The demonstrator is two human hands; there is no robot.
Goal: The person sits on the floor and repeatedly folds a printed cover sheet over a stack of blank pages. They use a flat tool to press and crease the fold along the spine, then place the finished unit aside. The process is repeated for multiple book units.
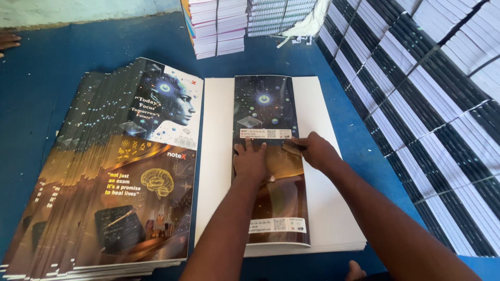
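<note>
Centrally, two hands on one folded dark printed cover [268, 156] lying on a white sheet stack [323, 208], left hand [250, 162] flat and open, right hand [316, 151] pinching a small dark tool [293, 148], one fanned pile of printed covers [120, 177] left, banded notebook bundles [432, 104] right, more stacks [219, 26] behind.

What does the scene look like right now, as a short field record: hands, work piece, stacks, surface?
left hand: flat, palm down on the dark glossy printed cover sheet
right hand: pressing a small dark flat tool onto that sheet's right edge
work piece: cover sheet folded over a stack of plain white paper sheets
left stack: fanned pile of matching printed covers
right side: rows of bound white-paged books with black spines
far side: more stacked books
surface: blue mat
</note>
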